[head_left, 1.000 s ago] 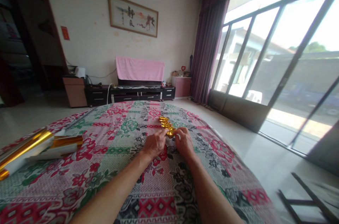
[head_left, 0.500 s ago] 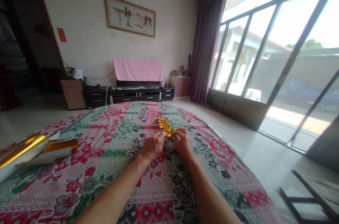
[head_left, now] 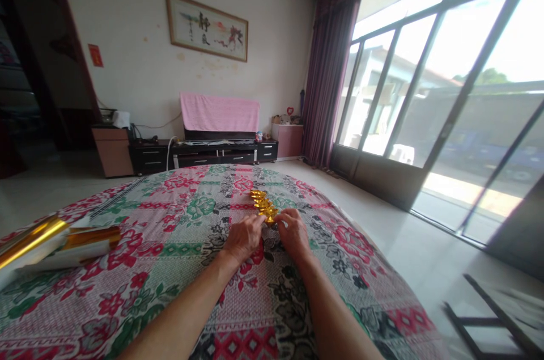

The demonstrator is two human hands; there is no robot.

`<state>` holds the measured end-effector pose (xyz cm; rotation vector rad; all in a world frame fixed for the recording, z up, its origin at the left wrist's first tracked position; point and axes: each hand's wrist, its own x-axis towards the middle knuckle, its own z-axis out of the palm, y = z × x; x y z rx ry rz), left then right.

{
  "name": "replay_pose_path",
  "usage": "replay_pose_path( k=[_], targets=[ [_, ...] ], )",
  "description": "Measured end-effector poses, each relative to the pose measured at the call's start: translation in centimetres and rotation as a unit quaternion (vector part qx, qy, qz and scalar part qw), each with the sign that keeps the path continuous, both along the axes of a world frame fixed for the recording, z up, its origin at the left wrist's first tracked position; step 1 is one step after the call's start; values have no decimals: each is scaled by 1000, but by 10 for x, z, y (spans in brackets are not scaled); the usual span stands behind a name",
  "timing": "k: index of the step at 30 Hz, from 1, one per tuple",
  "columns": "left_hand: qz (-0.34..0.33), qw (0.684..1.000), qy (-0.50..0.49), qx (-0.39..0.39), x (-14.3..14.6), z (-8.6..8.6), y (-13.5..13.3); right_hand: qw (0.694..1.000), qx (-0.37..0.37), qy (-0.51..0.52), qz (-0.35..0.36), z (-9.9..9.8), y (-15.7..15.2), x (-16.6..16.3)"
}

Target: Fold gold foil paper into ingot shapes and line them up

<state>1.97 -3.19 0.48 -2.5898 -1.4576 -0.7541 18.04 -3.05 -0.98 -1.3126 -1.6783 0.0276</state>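
Gold foil folded pieces [head_left: 259, 197], shaped like paper ingots, lie in a short row on the flowered tablecloth [head_left: 178, 292]. At the near end of the row is the closest gold foil ingot [head_left: 270, 218]. My left hand [head_left: 245, 237] pinches its left side between thumb and fingers. On the opposite side, the bent fingers of my right hand [head_left: 293, 235] close on its right edge. Both hands rest low over the cloth, and my fingers partly hide the ingot.
Curled sheets of gold foil paper [head_left: 91, 238] with white backs lie at the table's left. Beyond the table, a pink cloth [head_left: 221, 112] drapes over a screen on a low black cabinet [head_left: 199, 155]. Glass doors [head_left: 419, 88] stand right, and a dark-framed stool [head_left: 488, 320] sits lower right.
The view has shifted slightly. My hands stay at the near end of the row, both still on the gold foil ingot, with only small finger movement.
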Motion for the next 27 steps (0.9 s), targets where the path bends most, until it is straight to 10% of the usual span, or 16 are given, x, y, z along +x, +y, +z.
replay_pose_path(
  k=[27],
  targets=[
    [-9, 1000, 17, 11, 0, 2, -5, 1000, -3, 17, -5, 2, -2, 0]
  ],
)
